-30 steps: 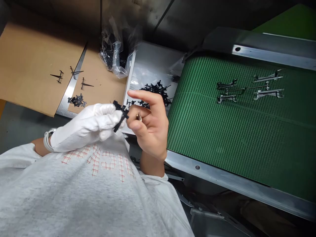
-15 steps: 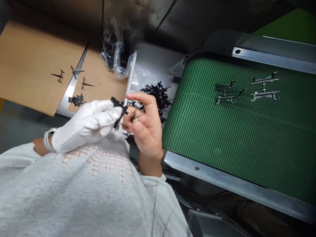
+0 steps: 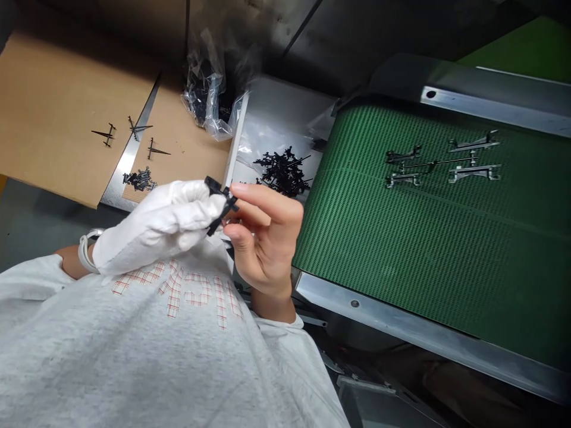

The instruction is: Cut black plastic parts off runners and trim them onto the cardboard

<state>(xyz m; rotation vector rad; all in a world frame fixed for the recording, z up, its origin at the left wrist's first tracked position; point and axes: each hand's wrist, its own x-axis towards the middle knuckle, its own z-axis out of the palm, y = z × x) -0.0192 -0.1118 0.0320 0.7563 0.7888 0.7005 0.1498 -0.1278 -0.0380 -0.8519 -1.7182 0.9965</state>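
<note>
My left hand [image 3: 163,223], in a white glove, pinches a small black plastic part [image 3: 217,221] in front of my chest. The part has a crosspiece at its upper end and is tilted. My bare right hand [image 3: 270,241] is at the part's right side, its index fingertip on the upper end and its thumb by the lower side. The other right fingers are curled behind, and what they may hold is hidden. Beyond the hands, a pile of black plastic parts [image 3: 283,169] lies on clear film in a white tray [image 3: 237,139].
At right is a green conveyor belt [image 3: 379,238] carrying an assembled black frame [image 3: 435,163] with a long rod. Several thin black pieces [image 3: 109,135] and a small heap of black parts [image 3: 140,178] lie on cardboard [image 3: 53,107] at left. A clear plastic bag [image 3: 214,101] stands behind.
My right hand has closed in on the black part, its index finger now on it. A small pointed metal piece seen at its fingers is now out of sight. The assembled frame shifted slightly left.
</note>
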